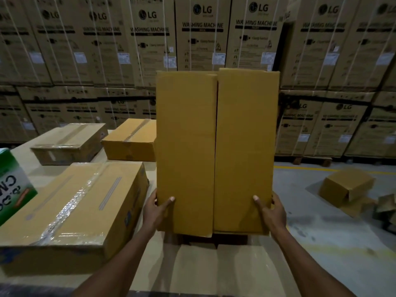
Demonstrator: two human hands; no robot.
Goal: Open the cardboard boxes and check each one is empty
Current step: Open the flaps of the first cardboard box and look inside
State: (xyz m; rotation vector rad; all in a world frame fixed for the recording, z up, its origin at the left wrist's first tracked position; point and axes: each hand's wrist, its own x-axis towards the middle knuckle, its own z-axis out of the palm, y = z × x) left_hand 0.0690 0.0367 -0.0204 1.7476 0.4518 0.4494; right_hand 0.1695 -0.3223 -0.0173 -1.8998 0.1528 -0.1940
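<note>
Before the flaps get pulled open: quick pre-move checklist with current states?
1. Both hands on the held box: ok. Left hand and right hand grip its lower edges, thumbs on the front.
2. Flaps free of tape: ok. The centre seam shows no tape, and the two flaps overlap slightly.
3. Box contents: cannot tell. Flaps are closed.
4. Room to set it down: ok. Bare table below the box.
5. Neighbours clear: not ok. The taped box sits close on the left.
6. Floor box out of the way: ok, off to the right.
</note>
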